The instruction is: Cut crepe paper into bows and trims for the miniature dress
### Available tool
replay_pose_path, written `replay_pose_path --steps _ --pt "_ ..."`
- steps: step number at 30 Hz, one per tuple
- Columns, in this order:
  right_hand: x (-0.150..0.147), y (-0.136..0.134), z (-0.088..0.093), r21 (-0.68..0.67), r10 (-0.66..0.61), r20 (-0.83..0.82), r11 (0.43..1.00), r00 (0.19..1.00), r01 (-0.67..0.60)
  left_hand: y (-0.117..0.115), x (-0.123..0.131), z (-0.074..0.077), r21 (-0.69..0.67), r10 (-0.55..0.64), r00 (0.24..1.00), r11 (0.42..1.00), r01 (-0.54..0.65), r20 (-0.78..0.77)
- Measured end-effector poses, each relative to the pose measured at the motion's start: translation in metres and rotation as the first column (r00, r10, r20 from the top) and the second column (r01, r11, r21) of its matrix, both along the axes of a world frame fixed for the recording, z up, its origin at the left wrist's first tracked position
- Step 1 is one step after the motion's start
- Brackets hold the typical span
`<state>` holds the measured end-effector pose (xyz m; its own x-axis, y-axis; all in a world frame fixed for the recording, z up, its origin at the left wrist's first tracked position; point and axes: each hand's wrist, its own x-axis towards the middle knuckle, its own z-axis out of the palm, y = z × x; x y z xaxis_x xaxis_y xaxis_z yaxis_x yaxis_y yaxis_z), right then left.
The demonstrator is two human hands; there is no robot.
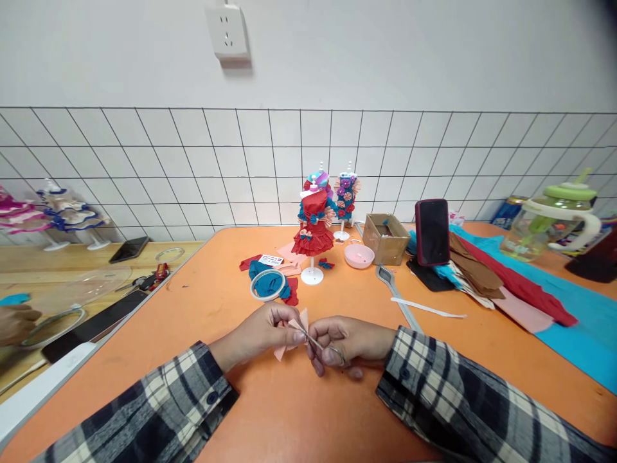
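My left hand [270, 326] is closed in a pinch on a small piece of pink crepe paper [303, 319], parts of which stick out above and below the fingers. In my right hand [354, 337] is a small pair of metal scissors [315, 341], with a finger or thumb through the handle loop. Their blades lie against the pink paper at the left fingertips; whether they are cutting I cannot tell. Beyond my hands stands a miniature dress form in a red ruffled dress [315, 241]. A roll of tape [258, 296] rests on teal paper scraps [270, 283] to its left.
Farther back are another dress form [346, 196], a pink bowl [359, 255] and a cardboard box [388, 239]. To the right are tweezers [399, 296], an upright phone [432, 231], coloured paper sheets [569, 328] and a lidded jug [544, 225]. Another person's hand [18, 323] shows far left.
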<state>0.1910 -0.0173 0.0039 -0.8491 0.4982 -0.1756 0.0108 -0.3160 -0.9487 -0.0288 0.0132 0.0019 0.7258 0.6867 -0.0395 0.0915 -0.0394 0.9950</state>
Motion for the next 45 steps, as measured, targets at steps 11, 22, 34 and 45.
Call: replay_pose_path --steps 11,22,34,45 --pt "-0.0008 -0.0002 -0.0012 0.054 -0.077 -0.002 0.996 0.997 0.077 -0.0041 0.0025 -0.0018 -0.160 0.158 0.970 0.979 -0.129 0.187" --pt "-0.0017 0.0007 -0.0003 0.026 -0.076 0.008 0.997 0.997 0.076 -0.0023 0.0021 0.0044 0.001 0.058 0.994 0.998 -0.058 0.097" --pt "-0.0001 0.0013 -0.0016 0.012 -0.061 0.015 0.998 0.998 0.061 -0.0019 0.0017 0.0054 0.048 0.000 1.000 0.999 -0.001 0.019" --pt "0.0000 0.0026 -0.0035 -0.013 -0.028 0.019 1.000 0.999 0.028 -0.0011 0.0009 0.0052 0.014 -0.022 0.999 1.000 0.022 -0.030"
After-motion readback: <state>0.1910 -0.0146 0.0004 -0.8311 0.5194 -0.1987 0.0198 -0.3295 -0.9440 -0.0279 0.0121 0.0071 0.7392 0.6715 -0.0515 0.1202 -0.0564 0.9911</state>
